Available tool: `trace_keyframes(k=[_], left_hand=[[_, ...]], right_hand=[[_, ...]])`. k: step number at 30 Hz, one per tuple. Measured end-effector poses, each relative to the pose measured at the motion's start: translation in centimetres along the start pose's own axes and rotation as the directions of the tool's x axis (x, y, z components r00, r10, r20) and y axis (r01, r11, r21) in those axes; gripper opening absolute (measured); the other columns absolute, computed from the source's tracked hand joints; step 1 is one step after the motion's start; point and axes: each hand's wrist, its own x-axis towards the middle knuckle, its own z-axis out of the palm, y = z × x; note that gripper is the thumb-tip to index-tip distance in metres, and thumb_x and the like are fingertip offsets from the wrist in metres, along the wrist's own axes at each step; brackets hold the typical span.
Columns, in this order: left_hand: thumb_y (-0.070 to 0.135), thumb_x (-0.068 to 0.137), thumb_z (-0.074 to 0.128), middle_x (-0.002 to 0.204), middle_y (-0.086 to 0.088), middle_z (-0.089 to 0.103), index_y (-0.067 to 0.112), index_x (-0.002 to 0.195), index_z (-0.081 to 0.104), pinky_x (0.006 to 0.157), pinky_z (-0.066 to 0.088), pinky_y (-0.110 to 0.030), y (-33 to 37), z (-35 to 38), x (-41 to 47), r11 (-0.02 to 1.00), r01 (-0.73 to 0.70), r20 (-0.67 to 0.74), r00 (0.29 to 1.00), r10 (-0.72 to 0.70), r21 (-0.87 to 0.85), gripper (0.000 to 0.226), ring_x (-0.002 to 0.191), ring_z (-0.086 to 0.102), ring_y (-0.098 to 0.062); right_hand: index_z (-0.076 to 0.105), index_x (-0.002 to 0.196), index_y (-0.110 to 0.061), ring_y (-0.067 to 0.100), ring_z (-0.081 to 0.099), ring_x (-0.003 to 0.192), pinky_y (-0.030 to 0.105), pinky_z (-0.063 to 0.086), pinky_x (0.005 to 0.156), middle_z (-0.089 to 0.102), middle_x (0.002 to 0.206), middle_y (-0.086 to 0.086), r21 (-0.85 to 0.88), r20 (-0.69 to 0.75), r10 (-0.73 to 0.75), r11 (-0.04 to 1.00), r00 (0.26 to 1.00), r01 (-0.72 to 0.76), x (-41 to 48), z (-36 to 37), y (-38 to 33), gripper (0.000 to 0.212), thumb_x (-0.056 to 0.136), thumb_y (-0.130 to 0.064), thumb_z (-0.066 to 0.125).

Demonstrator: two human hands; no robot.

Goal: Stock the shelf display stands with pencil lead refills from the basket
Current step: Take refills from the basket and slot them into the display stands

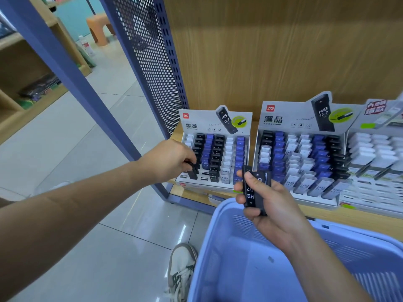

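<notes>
A wooden shelf [359, 223] carried three display stands, and a blue basket [250, 258] sat below its front edge. The left stand [216, 153] held rows of black, blue and white refills. The right hand [268, 205] gripped a few black HB 0.7 refill cases [253, 188] above the basket. The left hand [170, 160] pinched one black refill [192, 168] at the left stand's front-left column.

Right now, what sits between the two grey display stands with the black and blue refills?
Nothing: in the head view, only a narrow strip of bare wooden shelf separates the left stand from the middle stand.
</notes>
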Motion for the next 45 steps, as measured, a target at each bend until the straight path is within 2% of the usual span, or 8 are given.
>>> trace_keyframes(k=[15,21,26,28,31,33,38,45], left_hand=[[0.016,0.088,0.063,0.102,0.003,0.068,0.016,0.105,0.071,0.083,0.045,-0.023,-0.3,1.0,-0.1,0.998,0.002,-0.032,0.999,-0.004,-0.063,0.018,0.096,0.059,-0.015],[0.014,0.087,0.063,0.1,0.001,0.067,0.014,0.101,0.073,0.084,0.047,-0.03,-0.2,2.0,-0.1,0.998,-0.027,-0.082,0.996,0.023,-0.052,0.017,0.095,0.06,-0.017],[0.019,0.088,0.062,0.106,0.004,0.064,0.019,0.107,0.071,0.085,0.047,-0.029,0.5,1.3,0.1,0.999,0.026,-0.026,0.999,-0.025,0.036,0.021,0.097,0.057,-0.013],[0.018,0.089,0.061,0.1,0.004,0.068,0.018,0.104,0.071,0.083,0.05,-0.029,1.7,0.6,0.1,0.992,0.087,-0.051,0.994,-0.092,-0.093,0.018,0.089,0.061,-0.012],[0.024,0.092,0.06,0.084,-0.006,0.073,0.011,0.096,0.07,0.076,0.058,-0.034,4.8,-1.2,-0.3,0.644,0.254,0.193,0.967,-0.166,-0.721,0.017,0.073,0.069,-0.017],[0.031,0.092,0.057,0.089,-0.012,0.073,0.01,0.099,0.066,0.075,0.058,-0.033,6.3,-1.9,-0.6,0.473,0.32,0.35,0.936,-0.026,-0.821,0.024,0.076,0.07,-0.021],[0.012,0.08,0.072,0.082,-0.017,0.07,0.011,0.097,0.059,0.071,0.058,-0.029,7.6,-1.1,-0.8,0.359,0.317,0.34,0.94,0.002,-0.878,0.021,0.07,0.068,-0.019],[0.007,0.086,0.065,0.07,0.001,0.065,0.013,0.094,0.069,0.07,0.049,-0.026,6.3,-1.9,-0.5,0.365,0.246,0.23,0.969,-0.087,-0.898,0.011,0.065,0.059,-0.011]], right_hand=[[0.063,0.118,0.001,0.02,0.071,0.065,0.015,0.034,0.035,0.068,0.094,0.007,-0.029,-0.027,0.026,0.999,0.999,-0.026,-0.1,0.1,0.2,0.03,0.089,-0.007,0.064],[0.064,0.112,-0.003,0.025,0.073,0.071,0.016,0.024,0.033,0.069,0.074,0.007,-0.106,-0.013,-0.003,0.994,1.0,0.002,-0.2,0.2,0.3,0.024,0.09,-0.011,0.064],[0.069,0.092,-0.01,0.014,0.051,0.07,0.018,0.024,0.038,0.066,0.086,0.013,-0.192,-0.039,-0.073,0.979,0.997,0.064,0.2,0.2,0.6,0.021,0.074,-0.02,0.076],[0.066,0.091,-0.011,0.011,0.041,0.06,0.018,0.025,0.039,0.06,0.091,0.019,-0.174,-0.046,-0.085,0.982,0.995,0.075,0.3,0.1,0.6,0.018,0.078,-0.018,0.076],[0.064,0.096,-0.006,0.008,0.045,0.055,0.016,0.025,0.037,0.059,0.088,0.017,-0.11,-0.06,-0.085,0.991,0.995,0.078,0.4,-0.1,0.5,0.018,0.082,-0.012,0.074],[0.064,0.09,-0.007,0.007,0.051,0.055,0.016,0.025,0.036,0.06,0.076,0.009,-0.072,-0.066,-0.087,0.994,0.994,0.082,0.3,-0.1,0.4,0.012,0.082,-0.01,0.072],[0.061,0.087,-0.01,0.01,0.057,0.058,0.016,0.027,0.037,0.061,0.068,0.004,-0.003,-0.075,-0.082,0.997,0.994,0.082,0.1,0.2,-0.1,0.012,0.083,-0.008,0.072],[0.061,0.097,-0.009,0.009,0.041,0.048,0.016,0.022,0.036,0.067,0.076,0.006,0.0,-0.091,-0.062,0.998,0.994,0.062,0.1,0.3,-0.3,0.015,0.086,-0.013,0.07]])
